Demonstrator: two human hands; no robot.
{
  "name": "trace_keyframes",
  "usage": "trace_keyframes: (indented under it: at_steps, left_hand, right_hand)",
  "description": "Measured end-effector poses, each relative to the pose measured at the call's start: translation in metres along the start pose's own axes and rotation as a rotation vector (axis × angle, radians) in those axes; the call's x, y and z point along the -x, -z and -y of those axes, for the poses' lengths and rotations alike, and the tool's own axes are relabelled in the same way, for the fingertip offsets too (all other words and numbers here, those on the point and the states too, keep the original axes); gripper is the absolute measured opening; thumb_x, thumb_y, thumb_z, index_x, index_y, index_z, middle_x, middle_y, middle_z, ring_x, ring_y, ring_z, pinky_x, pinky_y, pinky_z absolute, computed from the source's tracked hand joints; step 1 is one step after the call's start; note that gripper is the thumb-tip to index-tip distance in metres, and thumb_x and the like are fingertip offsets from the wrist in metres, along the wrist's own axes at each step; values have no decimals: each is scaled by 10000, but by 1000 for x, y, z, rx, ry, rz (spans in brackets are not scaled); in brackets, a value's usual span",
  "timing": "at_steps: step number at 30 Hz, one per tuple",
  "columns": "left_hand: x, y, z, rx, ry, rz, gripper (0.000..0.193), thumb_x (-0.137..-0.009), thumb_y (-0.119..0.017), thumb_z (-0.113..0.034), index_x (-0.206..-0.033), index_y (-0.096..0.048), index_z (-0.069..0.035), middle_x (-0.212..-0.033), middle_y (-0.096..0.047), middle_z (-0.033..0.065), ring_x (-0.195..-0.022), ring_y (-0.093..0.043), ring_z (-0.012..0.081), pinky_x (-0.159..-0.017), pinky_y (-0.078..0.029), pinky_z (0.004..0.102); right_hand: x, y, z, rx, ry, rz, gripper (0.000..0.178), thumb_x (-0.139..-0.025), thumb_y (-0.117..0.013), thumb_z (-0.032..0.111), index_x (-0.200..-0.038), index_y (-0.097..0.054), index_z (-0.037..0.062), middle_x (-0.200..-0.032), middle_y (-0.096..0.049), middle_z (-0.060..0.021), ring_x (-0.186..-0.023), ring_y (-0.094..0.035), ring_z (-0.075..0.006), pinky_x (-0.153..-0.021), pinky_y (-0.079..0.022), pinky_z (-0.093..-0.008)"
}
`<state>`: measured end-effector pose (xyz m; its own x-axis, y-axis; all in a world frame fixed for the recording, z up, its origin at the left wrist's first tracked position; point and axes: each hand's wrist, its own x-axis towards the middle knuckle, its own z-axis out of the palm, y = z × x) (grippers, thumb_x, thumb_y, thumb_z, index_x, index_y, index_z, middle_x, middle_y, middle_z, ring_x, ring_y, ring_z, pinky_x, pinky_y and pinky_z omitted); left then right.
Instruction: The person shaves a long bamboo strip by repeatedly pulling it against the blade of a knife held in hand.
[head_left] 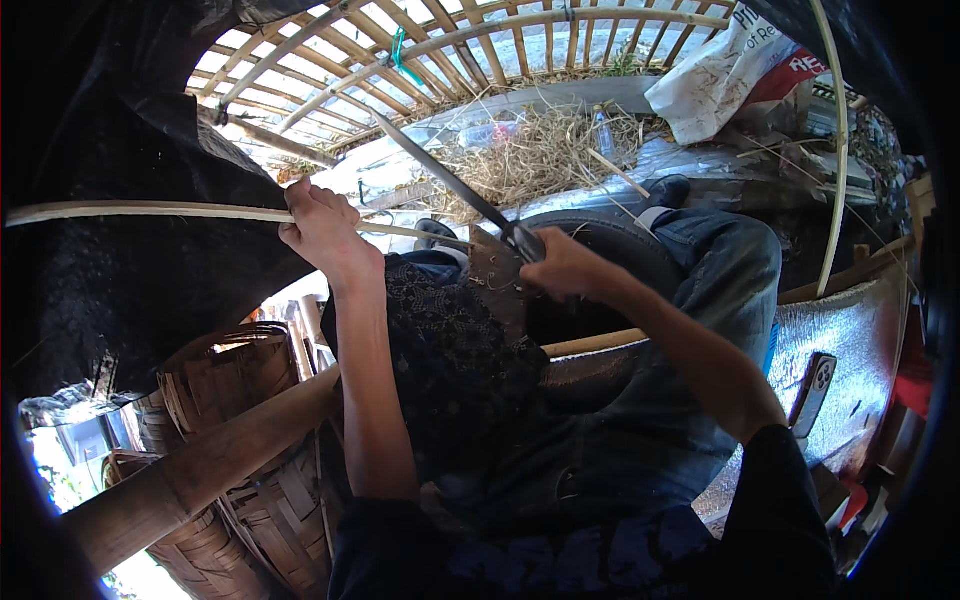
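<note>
Strip [160,210], already slender; seemingly mid-work, any trimming left unclear.
Left fingers [318,205] closed round it, its end near brown pad [497,285] (over the lap); right fingers [541,270] gripping knife [440,175].

One knife [455,187], two shoes [670,191] and one phone [814,394] are visible

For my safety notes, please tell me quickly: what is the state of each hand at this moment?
Left hand: closed, holding a long, pale, thin strip.
Right hand: closed, holding a long-bladed knife.
</note>
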<state>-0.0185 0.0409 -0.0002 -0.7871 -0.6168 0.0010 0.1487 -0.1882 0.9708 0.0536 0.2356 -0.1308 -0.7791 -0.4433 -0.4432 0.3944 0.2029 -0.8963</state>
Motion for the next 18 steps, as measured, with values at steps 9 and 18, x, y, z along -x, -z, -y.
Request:
trace_keyframes:
  at_steps: [9, 18]
  left_hand:
    - [4, 22, -4, 114, 158, 631, 432, -849, -422, -133, -501, -167, -115, -469, -140, -20, -429, -160, 90, -453, -166, 265]
    - [0, 31, -8, 170, 135, 626, 402, -876, -357, -256, -524, -211, -128, -510, -244, -11, -487, -198, 84, -502, -204, 242]
  right_hand:
    - [-5, 28, -63, 180, 215, -75, 138, -686, -552, 102, -763, -504, -1, -543, -469, -27, -420, -453, -106, -395, -379, -268]
    - [0, 37, -35, -51, -72, -15, 163, -707, -533, 91, -826, -492, -13, -522, -447, -13, -421, -472, -102, -387, -388, -252]
